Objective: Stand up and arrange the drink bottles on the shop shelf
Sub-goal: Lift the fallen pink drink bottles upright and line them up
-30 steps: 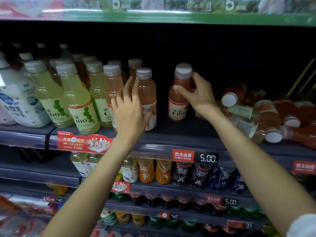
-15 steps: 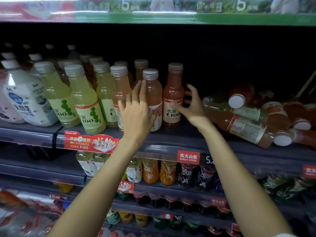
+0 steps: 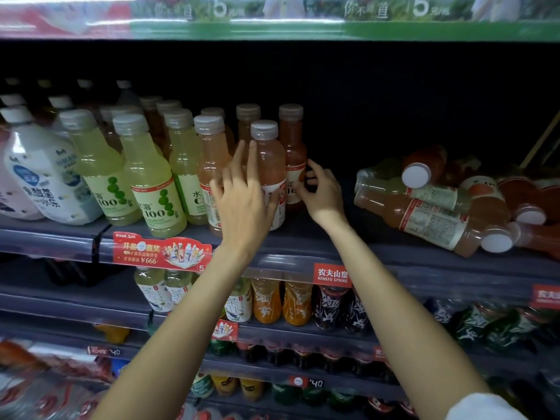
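Your left grip (image 3: 242, 201) rests flat, fingers apart, on the front orange bottle (image 3: 269, 165); your right grip (image 3: 322, 195) (fingers spread) touches the upright red bottle (image 3: 293, 153) behind it.

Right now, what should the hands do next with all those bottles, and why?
Probably reach the right hand across to the pile of fallen bottles and pick one up. The reddish bottle beside its open fingers already stands upright in line, while those on the right side of the shelf lie on their sides.
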Available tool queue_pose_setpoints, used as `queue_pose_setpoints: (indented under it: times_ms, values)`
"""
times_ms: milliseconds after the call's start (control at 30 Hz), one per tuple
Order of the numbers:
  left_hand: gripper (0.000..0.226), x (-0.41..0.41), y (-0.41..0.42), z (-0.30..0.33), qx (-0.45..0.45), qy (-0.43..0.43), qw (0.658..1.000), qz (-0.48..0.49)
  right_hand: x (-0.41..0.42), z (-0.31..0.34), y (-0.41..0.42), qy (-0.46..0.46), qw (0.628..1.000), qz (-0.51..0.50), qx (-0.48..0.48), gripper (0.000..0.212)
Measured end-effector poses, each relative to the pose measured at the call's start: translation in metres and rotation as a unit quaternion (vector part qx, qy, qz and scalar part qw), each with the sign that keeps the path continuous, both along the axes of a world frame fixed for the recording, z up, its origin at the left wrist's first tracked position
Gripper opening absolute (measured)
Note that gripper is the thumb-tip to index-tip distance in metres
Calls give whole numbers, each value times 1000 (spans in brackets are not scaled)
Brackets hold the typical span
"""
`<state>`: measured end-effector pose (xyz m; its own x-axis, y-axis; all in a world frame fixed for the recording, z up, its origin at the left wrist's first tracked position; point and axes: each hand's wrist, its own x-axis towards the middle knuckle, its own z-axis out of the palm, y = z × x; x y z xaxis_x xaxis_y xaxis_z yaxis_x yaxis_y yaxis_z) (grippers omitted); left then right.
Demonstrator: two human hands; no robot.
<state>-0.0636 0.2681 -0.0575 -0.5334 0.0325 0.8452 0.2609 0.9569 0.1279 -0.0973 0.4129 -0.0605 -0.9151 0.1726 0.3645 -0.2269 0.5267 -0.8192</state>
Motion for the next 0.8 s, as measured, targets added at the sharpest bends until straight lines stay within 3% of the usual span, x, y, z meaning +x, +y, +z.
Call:
queue_pose_setpoints:
  times_ms: [100, 200, 333, 433, 500, 633, 800]
  values:
    - [55, 6, 7, -7, 35, 85, 992, -84, 30, 2, 21, 23, 998, 48, 36, 54]
    - [41, 13, 27, -3, 29, 133, 961, -239, 69, 13, 55, 103, 988, 59, 100, 36]
    - [49, 11, 77, 17, 16, 4, 932, -363, 103, 31, 108, 201, 959, -56, 193, 28]
    - [79, 2, 119, 30, -17, -135, 904, -406, 104, 37, 153, 148, 936, -168, 273, 34]
    - [87, -5, 149, 38, -10, -209, 889, -408, 95, 35, 178, 101, 935, -185, 284, 45]
    - [76, -20, 191, 40, 41, -256, 887, -382, 74, 36, 200, 8, 941, -158, 298, 66]
    - [46, -25, 206, 29, 124, -202, 883, -405, 51, 34, 208, -14, 936, -174, 304, 65]
